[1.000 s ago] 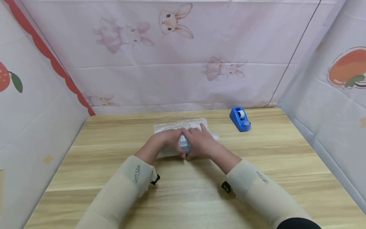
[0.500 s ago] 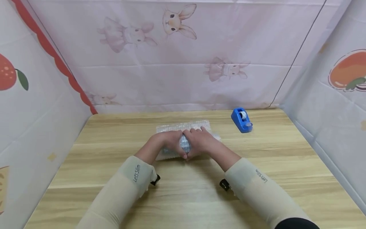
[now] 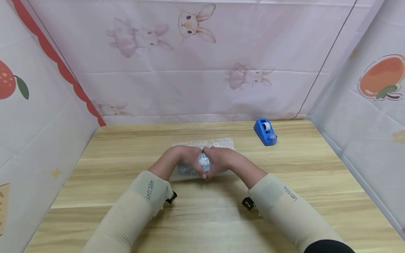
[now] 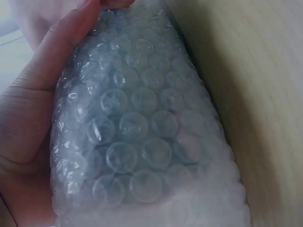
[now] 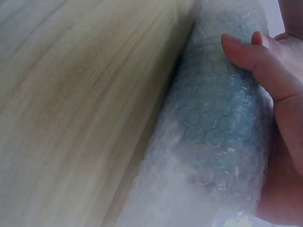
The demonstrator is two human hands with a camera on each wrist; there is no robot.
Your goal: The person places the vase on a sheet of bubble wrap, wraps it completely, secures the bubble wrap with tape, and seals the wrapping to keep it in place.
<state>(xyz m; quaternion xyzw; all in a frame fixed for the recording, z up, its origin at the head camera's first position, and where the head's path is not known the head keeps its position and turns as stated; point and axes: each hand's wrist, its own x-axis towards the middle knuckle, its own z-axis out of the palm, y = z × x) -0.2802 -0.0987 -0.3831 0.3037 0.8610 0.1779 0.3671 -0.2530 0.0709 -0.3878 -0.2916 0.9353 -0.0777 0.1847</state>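
A roll of bubble wrap (image 3: pixel 205 162) lies across the wooden table in front of me, with something bluish-green showing through its layers. My left hand (image 3: pixel 187 156) grips it from the left and my right hand (image 3: pixel 221 159) from the right. The thumbs meet on the near side, while the fingers curl over the far side, mostly hidden in the head view. Close up in the left wrist view, the bubble wrap (image 4: pixel 147 127) is tight and rounded beside the thumb. In the right wrist view the right thumb (image 5: pixel 265 66) presses on the roll's surface.
A blue tape dispenser (image 3: pixel 265 131) with a roll of tape stands at the back right of the table (image 3: pixel 202 218). Printed fabric walls (image 3: pixel 202 91) enclose the table at the back and on both sides.
The roll has come slightly nearer, along with both hands. The right fingers, earlier spread on top, have curled over the far side. A loose bit of wrap at right no longer shows.
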